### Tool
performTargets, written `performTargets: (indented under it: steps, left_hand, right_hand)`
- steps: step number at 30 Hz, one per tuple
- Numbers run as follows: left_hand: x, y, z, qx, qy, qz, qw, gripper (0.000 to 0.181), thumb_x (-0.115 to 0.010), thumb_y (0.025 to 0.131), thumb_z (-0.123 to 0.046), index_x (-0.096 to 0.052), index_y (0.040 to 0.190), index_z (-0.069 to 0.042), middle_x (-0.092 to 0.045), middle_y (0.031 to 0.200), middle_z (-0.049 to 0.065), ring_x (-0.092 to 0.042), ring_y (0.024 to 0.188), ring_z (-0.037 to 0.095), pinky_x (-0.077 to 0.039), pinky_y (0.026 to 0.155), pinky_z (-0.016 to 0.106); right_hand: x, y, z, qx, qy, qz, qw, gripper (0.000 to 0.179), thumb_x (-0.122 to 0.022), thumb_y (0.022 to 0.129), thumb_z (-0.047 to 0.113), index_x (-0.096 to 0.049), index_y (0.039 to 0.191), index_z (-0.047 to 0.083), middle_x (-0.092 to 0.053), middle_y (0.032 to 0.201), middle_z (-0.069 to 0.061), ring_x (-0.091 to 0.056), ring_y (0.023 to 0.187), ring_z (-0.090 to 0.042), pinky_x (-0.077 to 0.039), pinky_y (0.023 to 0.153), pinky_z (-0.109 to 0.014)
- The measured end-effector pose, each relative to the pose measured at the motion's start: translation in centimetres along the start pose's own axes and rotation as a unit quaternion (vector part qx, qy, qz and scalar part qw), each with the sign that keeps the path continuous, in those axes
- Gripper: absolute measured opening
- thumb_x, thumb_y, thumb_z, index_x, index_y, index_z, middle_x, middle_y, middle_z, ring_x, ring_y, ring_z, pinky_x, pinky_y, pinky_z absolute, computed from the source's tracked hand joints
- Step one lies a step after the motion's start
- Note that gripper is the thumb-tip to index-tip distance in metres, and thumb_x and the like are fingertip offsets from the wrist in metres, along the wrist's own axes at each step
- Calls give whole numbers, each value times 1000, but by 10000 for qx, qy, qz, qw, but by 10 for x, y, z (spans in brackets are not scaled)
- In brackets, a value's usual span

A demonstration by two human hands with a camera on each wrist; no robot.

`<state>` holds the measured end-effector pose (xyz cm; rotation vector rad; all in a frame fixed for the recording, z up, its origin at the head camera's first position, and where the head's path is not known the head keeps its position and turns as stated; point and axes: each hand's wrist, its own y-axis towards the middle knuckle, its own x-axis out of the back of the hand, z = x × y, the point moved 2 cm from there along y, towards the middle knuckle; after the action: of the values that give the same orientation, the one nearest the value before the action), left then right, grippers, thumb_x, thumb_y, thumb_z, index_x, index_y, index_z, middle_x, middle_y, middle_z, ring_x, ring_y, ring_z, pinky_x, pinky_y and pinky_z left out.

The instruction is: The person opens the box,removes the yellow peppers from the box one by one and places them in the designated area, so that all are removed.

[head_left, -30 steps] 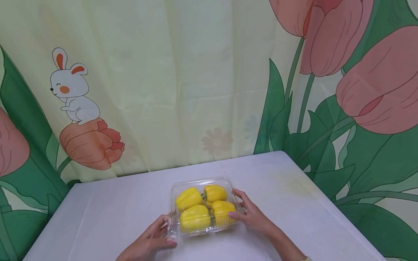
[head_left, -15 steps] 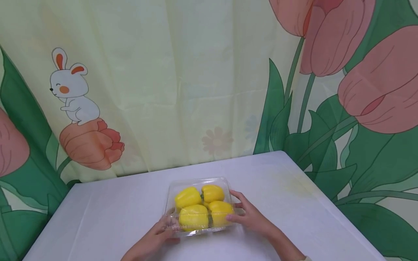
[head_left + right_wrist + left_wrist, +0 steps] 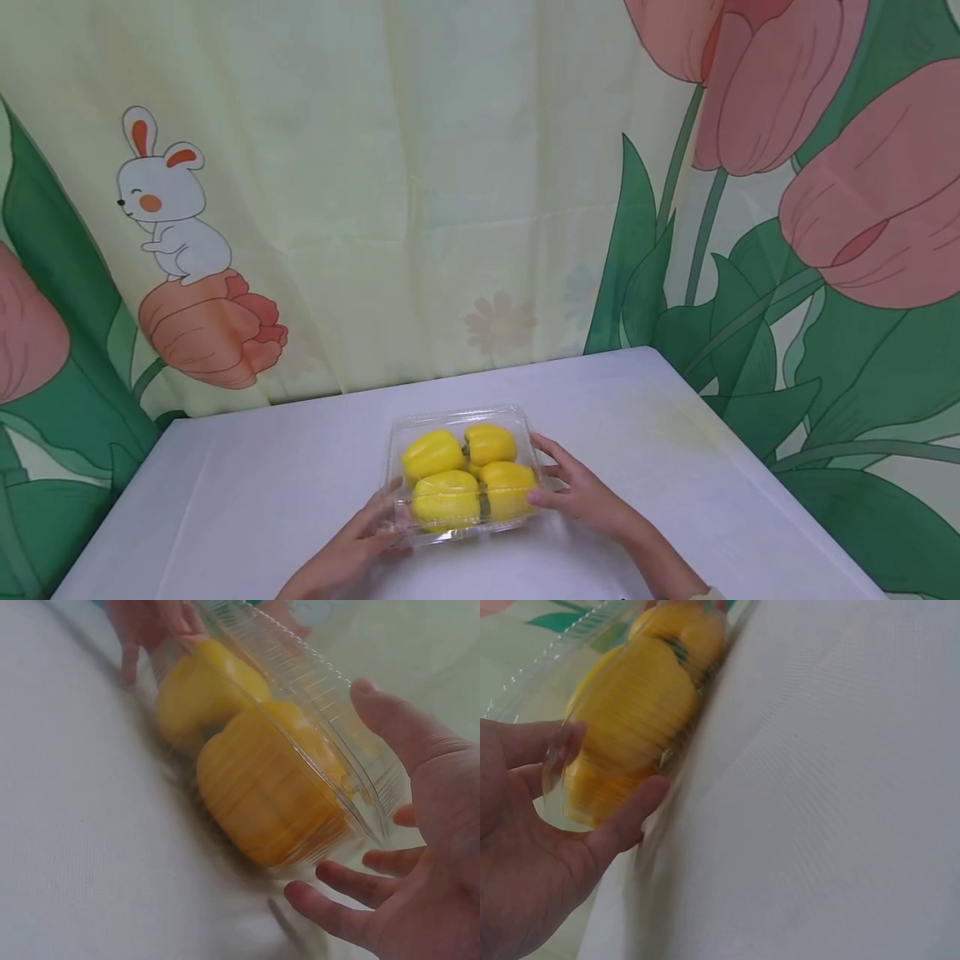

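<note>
A clear plastic clamshell box (image 3: 450,535) holding several yellow bell peppers (image 3: 446,500) sits on the white table. At its left end, my left hand (image 3: 369,533) grips the near corner. In the left wrist view the thumb (image 3: 634,817) lies along the lower edge and a forefinger presses the end wall. My right hand (image 3: 588,496) is at the box's right end. Its fingers are spread and fairly straight, with the thumb tip (image 3: 367,690) by the lid's edge and the other fingertips close to the end wall in the right wrist view.
The white-covered table (image 3: 285,467) extends around the box and ends at a back edge. Behind it hangs a pale curtain (image 3: 465,167) printed with a rabbit (image 3: 180,217) and large pink tulips (image 3: 877,200).
The box has shifted slightly to the left. My left hand has closed in on its left near corner, from fingers and thumb spread about that side. My right hand stays at the right end.
</note>
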<state>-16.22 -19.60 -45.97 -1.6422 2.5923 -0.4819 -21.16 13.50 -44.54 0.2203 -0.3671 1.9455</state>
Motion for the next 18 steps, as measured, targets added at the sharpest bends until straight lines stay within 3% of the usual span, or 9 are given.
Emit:
performTargets:
  steps: [5,9,12,18]
  left_hand:
    - [-1,0,-1,41,107,-119,9999,67,-61,92,-29,-34,150,-9,6,160,24,-61,115,27,-45,103,53]
    - [-3,1,-4,134,229,-244,9993,46,-64,91,-27,-52,132,-12,2,160,25,-60,116,28,-46,101,54]
    - [-4,1,-5,138,411,-282,9987,28,-64,91,-28,-55,112,-11,-2,159,28,-53,123,35,-45,101,56]
    - [-5,-2,-4,-50,528,-210,9984,29,-62,92,-29,-50,110,-9,-12,157,27,-30,135,50,-39,103,64]
  right_hand:
    - [1,-1,0,33,-14,-12,10000,82,-70,86,41,-24,153,29,-19,162,-7,-36,138,-42,-43,103,-59]
    - [2,-2,0,93,-14,6,10000,80,-67,88,41,-22,154,30,-18,163,-8,-38,137,-39,-44,102,-59]
    - [2,-3,0,123,23,32,9999,79,-65,90,41,-20,154,30,-17,163,-10,-38,136,-39,-47,101,-56]
    - [5,-6,-3,257,-31,200,9995,81,-61,89,51,-17,154,34,-17,162,-10,-34,139,-43,-48,99,-55]
